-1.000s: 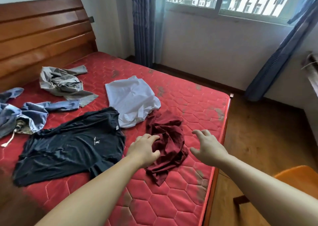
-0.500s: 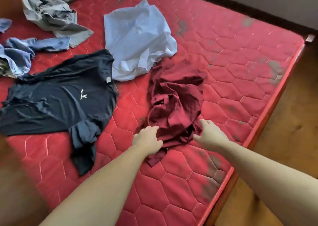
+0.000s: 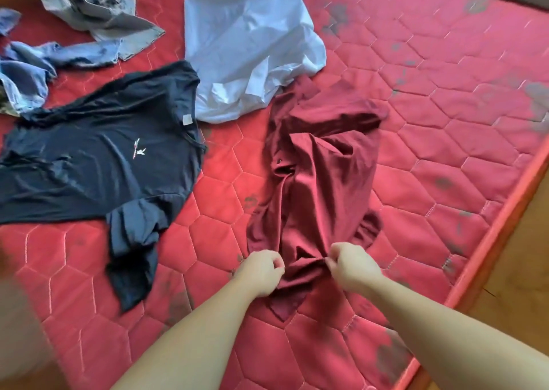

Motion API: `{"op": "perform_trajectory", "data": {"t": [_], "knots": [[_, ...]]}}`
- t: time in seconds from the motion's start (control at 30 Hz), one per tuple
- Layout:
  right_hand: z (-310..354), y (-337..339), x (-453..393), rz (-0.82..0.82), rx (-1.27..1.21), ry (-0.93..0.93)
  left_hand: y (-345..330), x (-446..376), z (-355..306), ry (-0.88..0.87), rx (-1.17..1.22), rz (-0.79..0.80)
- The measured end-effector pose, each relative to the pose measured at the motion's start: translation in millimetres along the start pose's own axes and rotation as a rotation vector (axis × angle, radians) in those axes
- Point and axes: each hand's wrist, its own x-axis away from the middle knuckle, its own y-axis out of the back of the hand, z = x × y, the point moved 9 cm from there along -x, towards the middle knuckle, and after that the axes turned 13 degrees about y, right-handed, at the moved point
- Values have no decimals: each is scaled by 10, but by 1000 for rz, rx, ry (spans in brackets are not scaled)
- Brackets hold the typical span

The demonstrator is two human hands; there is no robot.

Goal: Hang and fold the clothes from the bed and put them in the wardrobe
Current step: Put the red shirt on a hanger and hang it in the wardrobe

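Both hands' fingers pinch the maroon shirt (image 3: 320,175), beside navy tee (image 3: 98,158) and white shirt (image 3: 246,42).

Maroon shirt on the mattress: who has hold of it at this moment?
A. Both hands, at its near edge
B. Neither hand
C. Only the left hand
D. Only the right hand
A: the left hand and the right hand each have fingers curled into the near edge of the maroon shirt, bunching the cloth between them.
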Motion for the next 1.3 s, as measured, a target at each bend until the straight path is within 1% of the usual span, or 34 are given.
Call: {"op": "perform_trajectory", "data": {"t": [0.03,0.1,0.2,0.3,0.37,0.47,0.5,0.57,0.6,0.63,0.7,0.77,0.83,0.9,0.93,0.97,1.0,1.03,1.1,1.17,1.23,1.27,1.3], "knots": [[20,-33,80,8,-46,3,19,60,2,-24,15,-1],[133,4,277,-38,-150,24,131,206,36,-20,194,8],[381,290,581,-184,-371,-15,474,497,-8,-14,544,41],[713,744,842,-304,-479,-84,979,883,-165,-105,748,54],[927,1141,1022,-426,-543,-96,1309,1165,-291,-168,827,95],[1230,1720,1399,-606,-649,-95,1779,1661,-451,-290,809,137],[1361,1882,1565,-652,-684,-95,1921,1859,-467,-343,842,183],[1665,2161,1922,-717,-766,-86,2172,2291,-493,-451,890,337],[1857,2306,2106,-741,-778,-64,2300,2498,-485,-500,850,369],[2071,2468,2283,-767,-771,-33,2450,2688,-463,-544,770,345],[2526,2826,2614,-832,-771,54,2770,3030,-431,-627,619,223],[2990,3190,2949,-895,-761,155,3035,3386,-434,-730,553,147],[3376,3511,3309,-955,-796,250,3143,3755,-462,-830,479,164],[3658,3764,3683,-1012,-899,328,3121,4078,-476,-896,361,180],[3752,3869,3874,-1043,-958,353,3092,4192,-467,-896,282,150],[3809,3958,4064,-1073,-1012,374,3080,4284,-463,-889,212,79],[3830,4036,4240,-1100,-1038,395,3099,4376,-474,-895,186,-2],[3823,4068,4396,-1114,-1039,407,3135,4485,-483,-912,235,-50],[3718,3980,4603,-1088,-939,399,3268,4739,-473,-912,448,-78],[3480,3580,4627,-967,-849,335,3410,4987,-482,-915,610,-118],[3275,2936,4575,-765,-827,314,3476,5219,-481,-917,717,-114],[3245,2586,4529,-634,-820,318,3499,5295,-483,-917,767,-101],[3205,2239,4520,-516,-763,310,3490,5382,-476,-909,811,-91]]}}
